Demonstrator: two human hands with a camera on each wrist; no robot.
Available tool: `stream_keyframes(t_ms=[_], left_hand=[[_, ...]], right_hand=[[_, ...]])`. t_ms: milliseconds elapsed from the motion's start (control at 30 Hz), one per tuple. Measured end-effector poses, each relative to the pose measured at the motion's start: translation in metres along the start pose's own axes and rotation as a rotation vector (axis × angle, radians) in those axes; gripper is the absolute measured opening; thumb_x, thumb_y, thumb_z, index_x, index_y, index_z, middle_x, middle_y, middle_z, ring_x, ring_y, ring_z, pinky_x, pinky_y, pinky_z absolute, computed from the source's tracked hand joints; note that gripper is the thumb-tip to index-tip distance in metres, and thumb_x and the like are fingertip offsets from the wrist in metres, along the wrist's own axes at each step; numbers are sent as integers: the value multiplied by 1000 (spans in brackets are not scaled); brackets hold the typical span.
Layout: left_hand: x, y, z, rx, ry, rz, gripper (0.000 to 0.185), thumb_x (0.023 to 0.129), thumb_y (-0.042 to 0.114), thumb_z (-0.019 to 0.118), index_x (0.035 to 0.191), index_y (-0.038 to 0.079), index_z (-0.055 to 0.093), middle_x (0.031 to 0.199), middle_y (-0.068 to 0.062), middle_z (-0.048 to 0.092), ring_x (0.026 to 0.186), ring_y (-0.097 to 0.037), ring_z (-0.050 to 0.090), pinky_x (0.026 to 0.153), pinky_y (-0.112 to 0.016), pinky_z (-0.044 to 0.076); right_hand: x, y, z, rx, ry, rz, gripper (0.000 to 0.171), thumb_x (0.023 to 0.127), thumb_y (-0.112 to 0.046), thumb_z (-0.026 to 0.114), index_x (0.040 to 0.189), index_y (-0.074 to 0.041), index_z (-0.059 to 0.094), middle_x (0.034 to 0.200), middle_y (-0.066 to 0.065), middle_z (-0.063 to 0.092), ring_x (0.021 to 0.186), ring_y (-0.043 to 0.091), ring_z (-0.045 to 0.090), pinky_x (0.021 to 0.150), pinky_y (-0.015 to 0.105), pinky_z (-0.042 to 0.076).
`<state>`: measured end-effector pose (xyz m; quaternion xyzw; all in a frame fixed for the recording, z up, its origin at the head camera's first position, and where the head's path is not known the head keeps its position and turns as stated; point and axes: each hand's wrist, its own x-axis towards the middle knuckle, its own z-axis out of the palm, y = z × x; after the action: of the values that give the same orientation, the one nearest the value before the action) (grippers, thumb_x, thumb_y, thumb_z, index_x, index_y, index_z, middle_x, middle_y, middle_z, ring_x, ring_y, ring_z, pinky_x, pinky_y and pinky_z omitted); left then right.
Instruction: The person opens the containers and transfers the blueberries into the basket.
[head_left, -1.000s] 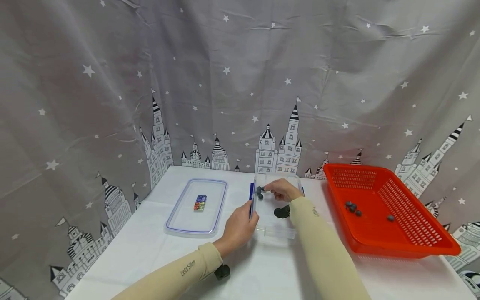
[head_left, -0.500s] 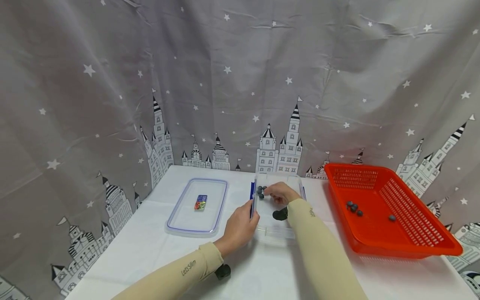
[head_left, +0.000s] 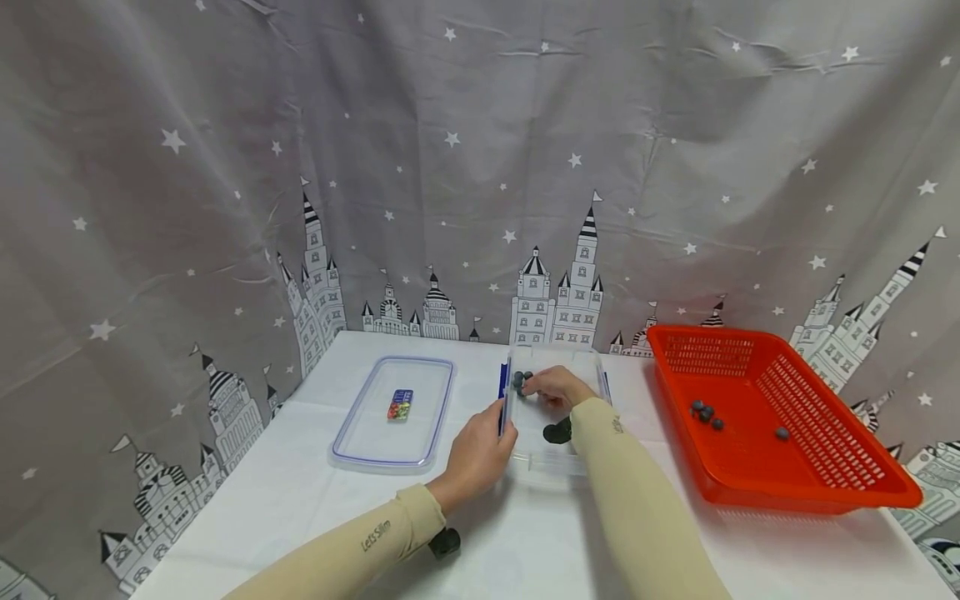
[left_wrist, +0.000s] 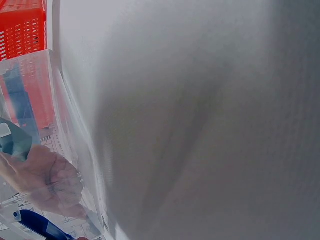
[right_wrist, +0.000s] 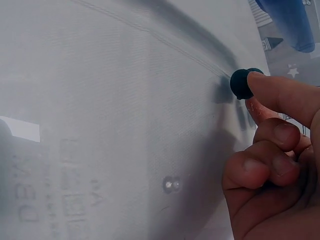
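In the head view my left hand (head_left: 482,446) grips the left side of a clear plastic container (head_left: 551,461) with blue side latches. My right hand (head_left: 561,385) reaches inside it, near the far left corner. The right wrist view shows its thumb and a finger pinching a dark blueberry (right_wrist: 241,84), with another berry partly hidden behind the thumb; the other fingers are curled. Several blueberries (head_left: 518,378) sit together at the fingertips. Through the container wall, the left wrist view shows the right hand (left_wrist: 47,180) and a blue latch (left_wrist: 42,225).
A clear lid (head_left: 429,433) with blue edging and a small colourful label (head_left: 400,405) lies left of the container. At right stands a red plastic basket (head_left: 757,475) with several blueberries (head_left: 703,412) inside. Behind the white table (head_left: 300,500) hangs a grey curtain (head_left: 420,167) with castles.
My right hand has shifted slightly left and nearer along the berries in the container, its fingertips now over the nearest one. My left hand keeps its hold on the container's side.
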<state>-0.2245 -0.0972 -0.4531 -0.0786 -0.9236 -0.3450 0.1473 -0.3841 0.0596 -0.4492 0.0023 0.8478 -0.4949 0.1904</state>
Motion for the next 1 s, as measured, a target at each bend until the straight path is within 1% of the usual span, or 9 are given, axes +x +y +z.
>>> stream_keyframes(t_ms=[100,167,333,433,567,700,833,933,1000], left_hand=[[0,0,-1,-1,0,-1,50,101,25,49,144,0,52,122,-16,69,105,-23,67,89,-45,56],[0,1,-1,-2,4,4,49,101,24,49,143,0,53,122,-15,69,104,-23,67,88,-45,56],[1,1,-1,1,10,15,47,101,23,49,142,0,54,118,-14,70,99,-20,66,85,-43,56],[2,1,-1,2,10,14,47,101,23,49,142,0,54,118,-14,70,97,-20,66,85,-43,56],[1,1,0,-1,9,14,48,100,23,50,142,0,54,118,-14,71,97,-19,65,85,-43,56],[1,1,1,-3,7,14,48,101,23,50,142,1,54,117,-14,71,96,-19,65,85,-43,56],[1,0,1,1,14,25,47,101,23,50,142,1,54,117,-14,71,98,-21,66,85,-43,56],[1,-1,0,4,23,30,47,100,22,50,141,0,54,119,-15,71,102,-24,68,86,-44,56],[0,-1,0,6,25,26,48,100,23,50,142,0,54,120,-16,70,104,-25,68,87,-45,56]], right_hand=[[0,-1,1,-11,1,-8,21,89,-11,72,108,-2,74,55,-6,40,52,9,38,50,21,32],[0,-1,1,-19,1,-8,24,89,-11,72,111,-2,74,55,-6,39,51,9,38,49,21,32],[1,-2,2,-30,9,-8,23,88,-11,73,109,-2,74,52,-7,37,50,9,38,49,21,31],[3,-2,2,-35,14,-3,17,88,-11,73,103,-4,74,52,-7,37,50,10,38,49,22,31],[4,-2,0,-53,10,1,7,88,-13,73,88,-7,71,51,-6,37,49,10,38,49,22,31],[2,-3,-3,-66,-5,-8,14,88,-15,73,78,-9,66,50,-7,35,49,10,37,48,22,30],[-2,-4,-6,-64,-10,-20,12,87,-15,74,84,-4,70,51,-6,36,49,10,37,48,23,31],[-4,-6,-9,-62,-12,-23,17,88,-15,74,96,0,73,52,-6,36,50,11,36,49,23,32],[-5,-11,-13,-55,-13,-32,21,89,-15,73,105,-1,75,54,-5,34,50,10,33,50,23,33]])
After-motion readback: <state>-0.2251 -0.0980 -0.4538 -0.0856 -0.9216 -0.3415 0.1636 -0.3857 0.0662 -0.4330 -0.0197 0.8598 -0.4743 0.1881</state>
